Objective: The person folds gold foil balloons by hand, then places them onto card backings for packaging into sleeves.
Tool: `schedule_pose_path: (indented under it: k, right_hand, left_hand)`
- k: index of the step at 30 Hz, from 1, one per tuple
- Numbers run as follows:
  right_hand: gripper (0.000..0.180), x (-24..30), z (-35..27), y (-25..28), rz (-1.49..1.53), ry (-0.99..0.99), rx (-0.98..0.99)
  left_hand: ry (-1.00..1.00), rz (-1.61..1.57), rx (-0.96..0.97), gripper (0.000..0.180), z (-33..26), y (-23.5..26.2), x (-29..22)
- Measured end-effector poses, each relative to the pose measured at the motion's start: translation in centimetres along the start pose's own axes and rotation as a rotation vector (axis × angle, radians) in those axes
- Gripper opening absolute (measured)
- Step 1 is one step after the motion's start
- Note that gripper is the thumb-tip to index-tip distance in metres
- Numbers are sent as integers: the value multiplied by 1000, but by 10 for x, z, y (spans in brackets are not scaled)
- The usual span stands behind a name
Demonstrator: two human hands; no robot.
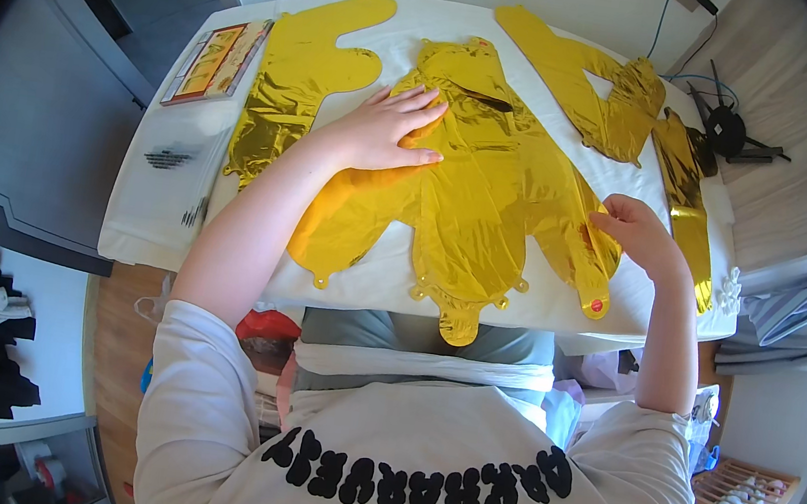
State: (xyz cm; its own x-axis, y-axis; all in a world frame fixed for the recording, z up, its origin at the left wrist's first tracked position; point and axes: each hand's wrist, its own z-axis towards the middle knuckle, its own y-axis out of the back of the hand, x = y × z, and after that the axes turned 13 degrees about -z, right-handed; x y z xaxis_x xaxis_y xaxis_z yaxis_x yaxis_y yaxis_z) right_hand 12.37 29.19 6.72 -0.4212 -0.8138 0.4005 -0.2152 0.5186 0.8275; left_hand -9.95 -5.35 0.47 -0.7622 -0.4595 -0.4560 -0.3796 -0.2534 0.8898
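Note:
A large, flat gold foil balloon [475,200] lies across the middle of the white-covered table, creased and shiny, with several rounded lobes and small tabs hanging toward me. My left hand [390,132] rests on its upper left part, palm down and fingers spread. At the balloon's right lobe, my right hand [636,232] is closed, thumb and fingertips pinching the foil edge. Below those fingers, a small red round mark [597,305] shows near the lobe's tip.
Another flat gold balloon [294,77] lies at the left, beside a picture-printed packet [215,63] and clear plastic bags [166,178]. Further gold foil pieces [585,88] [689,201] lie at the right, near a black device with cables [726,130]. A wall backs the table.

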Motion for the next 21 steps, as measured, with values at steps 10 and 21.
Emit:
schedule_pose_path:
  k: [10, 21]
  right_hand:
    - [15, 9, 7, -18, 757, 265, 97]
    - [24, 52, 49, -33, 985, 443, 374]
  left_hand:
    - [4, 21, 9, 89, -1, 1, -2]
    - [-31, 4, -33, 91, -5, 0, 1]
